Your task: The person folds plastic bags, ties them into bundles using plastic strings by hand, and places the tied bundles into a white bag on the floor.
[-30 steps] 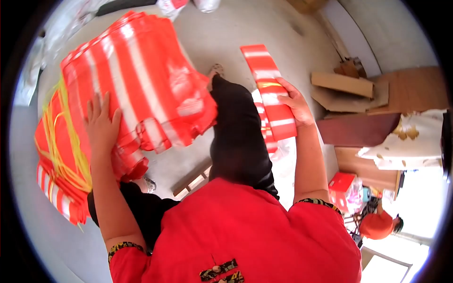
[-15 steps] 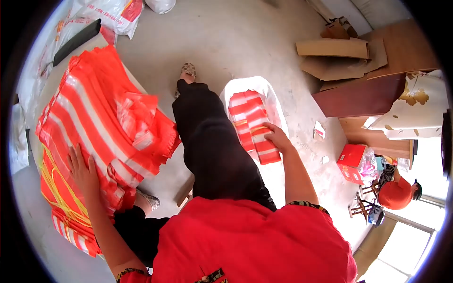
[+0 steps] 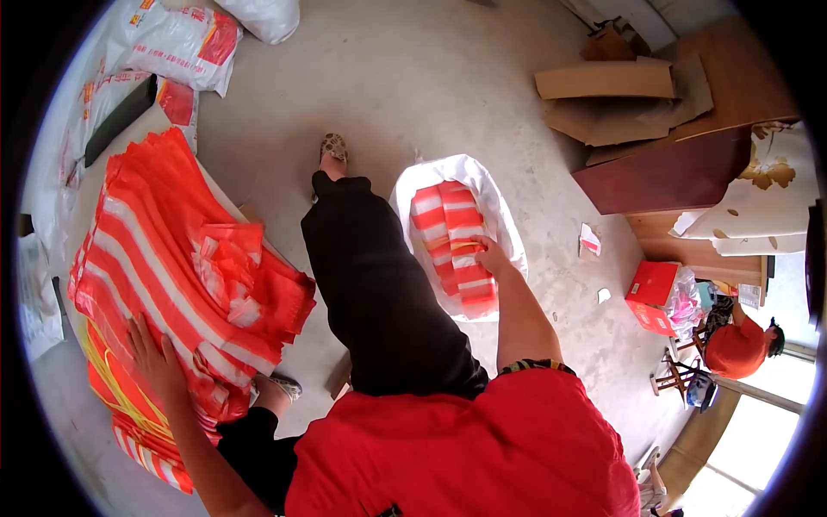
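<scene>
White plastic sacks with red and yellow printing (image 3: 185,47) lie at the upper left, beside a plump plain white plastic bag (image 3: 267,19) on the grey concrete floor (image 3: 370,77). Across the room, an opened brown cardboard box (image 3: 607,82) lies near a dark reddish-brown wooden panel (image 3: 659,172) and a cream cloth with golden flowers (image 3: 769,177). Nearby are a bright red box (image 3: 652,286), a clear plastic bag with pink contents (image 3: 683,302), a person in an orange-red top (image 3: 735,349) and a torn red-and-white paper scrap (image 3: 589,241).

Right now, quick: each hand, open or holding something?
Left hand: open, laid on the striped stack.
Right hand: closed on the edge of a striped bundle in the white bag.
</scene>
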The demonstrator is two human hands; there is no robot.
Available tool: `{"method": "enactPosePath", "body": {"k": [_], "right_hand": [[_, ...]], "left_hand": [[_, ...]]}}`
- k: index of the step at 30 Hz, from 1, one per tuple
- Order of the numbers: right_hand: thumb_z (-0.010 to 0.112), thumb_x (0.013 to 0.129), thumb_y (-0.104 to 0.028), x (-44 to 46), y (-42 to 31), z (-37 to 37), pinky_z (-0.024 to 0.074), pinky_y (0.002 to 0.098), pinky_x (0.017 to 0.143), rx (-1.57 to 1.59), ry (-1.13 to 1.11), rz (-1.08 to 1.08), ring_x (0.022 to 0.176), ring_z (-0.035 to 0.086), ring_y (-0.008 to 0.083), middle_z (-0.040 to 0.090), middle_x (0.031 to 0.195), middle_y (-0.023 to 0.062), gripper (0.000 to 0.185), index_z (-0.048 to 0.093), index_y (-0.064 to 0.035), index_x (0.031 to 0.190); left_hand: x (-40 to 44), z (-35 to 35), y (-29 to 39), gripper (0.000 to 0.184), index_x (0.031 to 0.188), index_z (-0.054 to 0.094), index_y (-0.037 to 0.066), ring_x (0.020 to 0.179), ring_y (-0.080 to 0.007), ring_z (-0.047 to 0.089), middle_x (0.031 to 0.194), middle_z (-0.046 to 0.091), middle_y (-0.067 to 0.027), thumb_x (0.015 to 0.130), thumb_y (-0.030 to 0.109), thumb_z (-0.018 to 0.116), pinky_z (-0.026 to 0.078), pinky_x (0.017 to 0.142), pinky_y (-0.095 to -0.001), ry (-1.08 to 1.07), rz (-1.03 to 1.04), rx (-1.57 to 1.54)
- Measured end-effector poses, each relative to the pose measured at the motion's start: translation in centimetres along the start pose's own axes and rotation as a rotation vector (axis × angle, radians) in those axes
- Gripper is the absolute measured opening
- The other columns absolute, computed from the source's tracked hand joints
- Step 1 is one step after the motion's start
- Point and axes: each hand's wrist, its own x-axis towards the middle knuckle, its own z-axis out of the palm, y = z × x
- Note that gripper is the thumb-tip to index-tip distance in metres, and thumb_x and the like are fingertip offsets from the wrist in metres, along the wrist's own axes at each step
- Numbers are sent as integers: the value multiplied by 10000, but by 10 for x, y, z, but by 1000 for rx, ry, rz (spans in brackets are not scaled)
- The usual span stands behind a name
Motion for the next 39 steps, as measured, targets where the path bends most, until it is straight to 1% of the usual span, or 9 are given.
{"method": "enactPosePath", "body": {"k": [7, 10, 13, 14, 20, 23, 26, 30, 39], "right_hand": [[602, 857, 51, 36, -44, 0, 567, 365, 985, -224, 102, -35, 1152, 693, 320, 724, 1224, 143, 580, 695, -188, 1377], [571, 890, 67, 36, -42, 5, 517, 413, 1091, -426, 184, -112, 1280, 630, 383, 646, 1409, 163, 572, 666, -179, 1398], [532, 905, 92, 28, -37, 9, 448, 437, 1175, -597, 186, -158, 1395, 531, 392, 485, 1587, 157, 625, 607, -197, 1454], [519, 912, 85, 29, -39, 10, 410, 444, 1211, -661, 144, -62, 1463, 464, 377, 350, 1677, 141, 670, 552, -213, 1511], [578, 953, -49, 6, -18, 57, 354, 540, 1234, -1017, 494, -167, 1546, 302, 420, 275, 1690, 131, 700, 441, -254, 1609], [641, 957, -142, -42, -50, 80, 338, 570, 1237, -932, 158, -47, 1564, 251, 431, 216, 1709, 153, 737, 386, -246, 1642], [695, 950, -238, -77, -54, 99, 307, 568, 1259, -738, 124, 48, 1590, 194, 454, 107, 1749, 178, 776, 368, -239, 1654], [680, 972, -371, -52, -16, 93, 247, 584, 1284, -701, 260, 168, 1606, 93, 513, -7, 1776, 174, 794, 319, -282, 1674], [738, 908, -425, -18, -7, 76, 191, 608, 1286, -548, 358, 235, 1604, 77, 515, -20, 1769, 210, 813, 396, -305, 1637]], "left_hand": [[-1, 0, -2, 626, 1655, 375, 169, 1595, -406, 268, 1733, 314, -131, 1072, 370, 481, 259, 1268, -565, 0, -1, -9], [-1, 0, -4, 628, 1657, 371, 168, 1595, -405, 267, 1733, 314, -130, 1076, 386, 468, 258, 1269, -562, 3, 6, -12], [-2, 1, -6, 632, 1660, 366, 168, 1597, -403, 265, 1733, 313, -128, 1081, 404, 457, 256, 1271, -557, -6, 5, 2], [-2, 1, -6, 633, 1661, 364, 168, 1597, -402, 263, 1734, 312, -127, 1083, 410, 453, 255, 1271, -556, -11, 3, 10], [-1, -3, 0, 629, 1660, 365, 170, 1600, -397, 257, 1735, 310, -125, 1092, 427, 443, 247, 1274, -554, -21, -17, -20], [-1, -3, 0, 623, 1657, 371, 166, 1597, -395, 266, 1733, 316, -125, 1096, 429, 442, 245, 1274, -553, -13, -11, -22], [-1, 0, -5, 621, 1651, 380, 157, 1591, -398, 277, 1729, 322, -129, 1099, 435, 443, 248, 1274, -548, -5, 8, -30], [1, 0, -8, 618, 1644, 391, 150, 1582, -407, 289, 1720, 334, -143, 1099, 436, 441, 252, 1275, -540, -7, 27, -21], [1, -2, -5, 602, 1638, 401, 133, 1577, -409, 300, 1712, 347, -153, 1101, 400, 452, 252, 1277, -534, 13, 45, -27]]}}
